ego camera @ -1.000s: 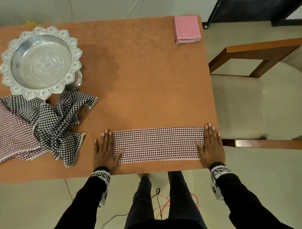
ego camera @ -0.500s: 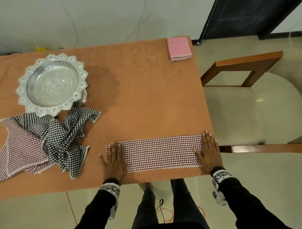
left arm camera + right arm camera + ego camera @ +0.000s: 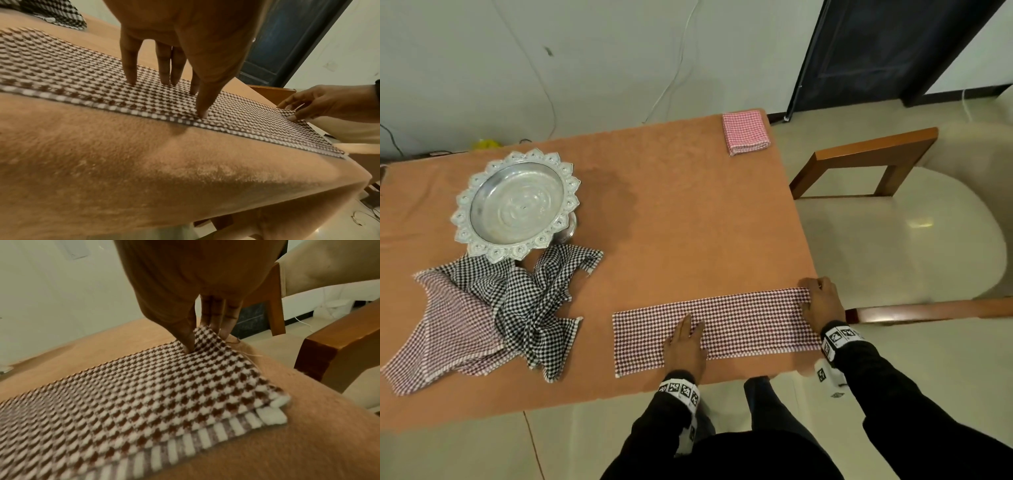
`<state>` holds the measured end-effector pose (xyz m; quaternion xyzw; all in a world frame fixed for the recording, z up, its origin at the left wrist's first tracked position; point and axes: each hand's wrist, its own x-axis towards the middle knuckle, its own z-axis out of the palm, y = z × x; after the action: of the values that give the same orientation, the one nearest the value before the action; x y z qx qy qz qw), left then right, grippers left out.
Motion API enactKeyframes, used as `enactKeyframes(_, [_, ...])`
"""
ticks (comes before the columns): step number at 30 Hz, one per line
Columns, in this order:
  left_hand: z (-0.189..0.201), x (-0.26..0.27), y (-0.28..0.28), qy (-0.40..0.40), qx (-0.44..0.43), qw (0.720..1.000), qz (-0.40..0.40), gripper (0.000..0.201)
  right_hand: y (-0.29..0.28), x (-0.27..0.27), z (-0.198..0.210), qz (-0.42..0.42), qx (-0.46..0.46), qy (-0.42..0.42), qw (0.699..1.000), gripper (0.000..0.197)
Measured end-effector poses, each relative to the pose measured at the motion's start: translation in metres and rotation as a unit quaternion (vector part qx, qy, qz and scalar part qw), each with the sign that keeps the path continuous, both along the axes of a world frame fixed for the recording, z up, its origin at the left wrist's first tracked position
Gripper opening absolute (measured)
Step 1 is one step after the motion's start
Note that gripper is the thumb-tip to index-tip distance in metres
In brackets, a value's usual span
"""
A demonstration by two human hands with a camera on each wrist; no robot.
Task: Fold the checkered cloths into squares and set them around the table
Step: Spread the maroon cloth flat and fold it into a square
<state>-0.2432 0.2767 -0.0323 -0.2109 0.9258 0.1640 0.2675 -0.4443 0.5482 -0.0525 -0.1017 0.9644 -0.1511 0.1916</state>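
A brown-and-white checkered cloth (image 3: 750,325), folded into a long strip, lies along the near edge of the table (image 3: 688,222). My left hand (image 3: 685,342) presses flat on the strip left of its middle, fingers straight (image 3: 131,71). My right hand (image 3: 820,301) is at the strip's right end; thumb and fingers pinch the far right corner (image 3: 202,335) and lift it slightly. A folded red checkered cloth (image 3: 744,132) sits at the far right corner of the table. A loose black-and-white cloth (image 3: 534,301) and another brown checkered cloth (image 3: 445,329) lie crumpled at the left.
An ornate silver tray (image 3: 515,204) stands at the back left, its rim over the crumpled cloths. A cream chair with wooden arms (image 3: 893,240) stands close against the table's right edge. A dark stain marks the tabletop beside the tray.
My left hand slid from the strip's left end to near its middle. My right hand went from lying flat to pinching the far right corner. The head view tipped up.
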Motion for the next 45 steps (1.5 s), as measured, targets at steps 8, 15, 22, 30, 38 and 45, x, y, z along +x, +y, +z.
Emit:
enactKeyframes(8, [-0.007,0.01,-0.013,0.039,0.035,0.998,-0.027,0.072,0.002,-0.026,0.013,-0.055,0.0,-0.121,0.991,0.02])
enactKeyframes(15, [-0.019,0.015,-0.009,0.06,0.04,0.997,-0.012,0.073,0.02,0.004,0.015,-0.22,-0.156,-0.132,0.954,0.029])
enactKeyframes(22, [-0.018,0.02,-0.022,0.096,0.093,0.991,0.023,0.063,0.009,0.042,0.038,-0.225,-0.186,-0.067,0.954,0.018])
enactKeyframes(30, [-0.002,0.045,-0.058,0.223,0.28,0.904,0.233,0.032,-0.091,0.107,0.078,-0.205,-0.396,-0.091,0.89,0.022])
enactKeyframes(38, [0.012,0.057,-0.112,0.189,0.511,0.698,0.464,0.029,-0.245,0.181,0.051,-0.1,-0.386,-0.13,0.908,0.03])
enactKeyframes(45, [-0.027,0.07,-0.165,0.177,0.35,0.801,0.453,0.031,-0.305,0.209,0.023,-0.092,-0.334,-0.275,0.897,0.029])
